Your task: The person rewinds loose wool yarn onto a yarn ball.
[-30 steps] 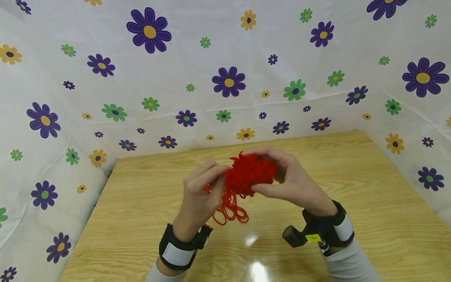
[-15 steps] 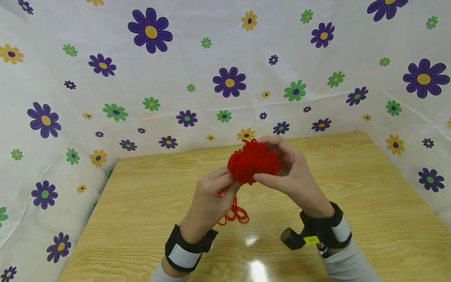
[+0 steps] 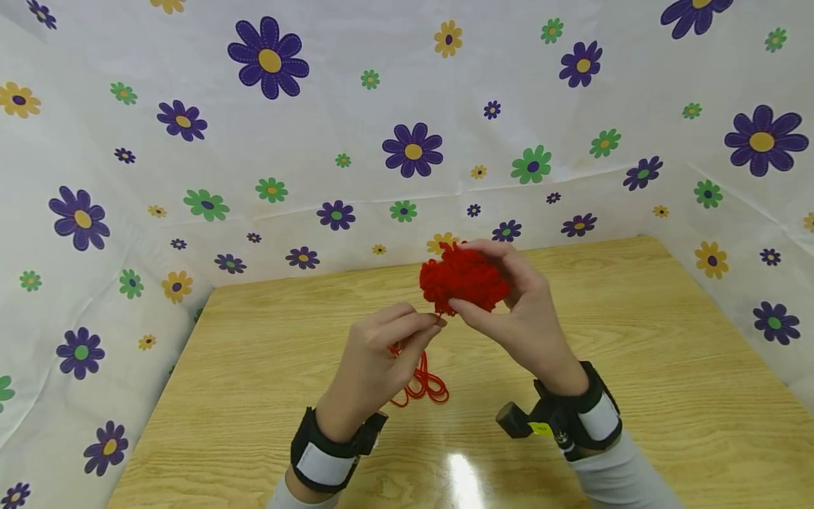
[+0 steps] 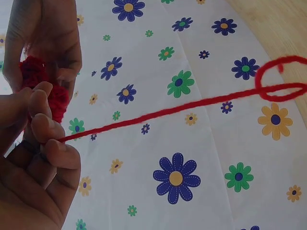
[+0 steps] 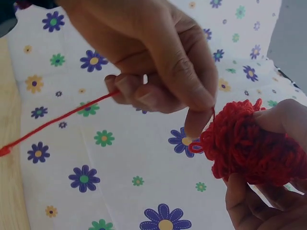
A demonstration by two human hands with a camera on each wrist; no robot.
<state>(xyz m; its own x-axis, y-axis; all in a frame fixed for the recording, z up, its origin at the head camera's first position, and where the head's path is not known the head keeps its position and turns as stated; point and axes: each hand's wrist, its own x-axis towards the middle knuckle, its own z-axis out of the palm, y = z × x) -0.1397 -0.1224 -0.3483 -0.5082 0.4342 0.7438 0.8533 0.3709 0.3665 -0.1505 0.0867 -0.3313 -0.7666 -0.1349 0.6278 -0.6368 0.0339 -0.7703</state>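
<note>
A bumpy red bundle of yarn (image 3: 467, 278) is raised over the table, gripped by my right hand (image 3: 524, 311) between the thumb in front and the fingers behind. Just to its lower left, my left hand (image 3: 384, 353) pinches a strand of red yarn between thumb and forefinger. In the right wrist view a short length of that strand (image 5: 213, 114) runs from the pinch to the bundle, near a small loop (image 5: 195, 147). From the left hand's curled lower fingers a taut yarn tail (image 4: 158, 114) leads away toward the table.
Loose loops of red yarn (image 3: 429, 387) lie on the wooden table (image 3: 267, 367) below the left hand. A white cloth with flower prints (image 3: 343, 92) stands behind the table and along both sides. Black camera straps (image 3: 324, 452) are on the wrists.
Both hands have risen slightly, lifting the red yarn bundle. The left fingers, earlier against the bundle's left side, have drawn down and away from it with a strand pinched.
</note>
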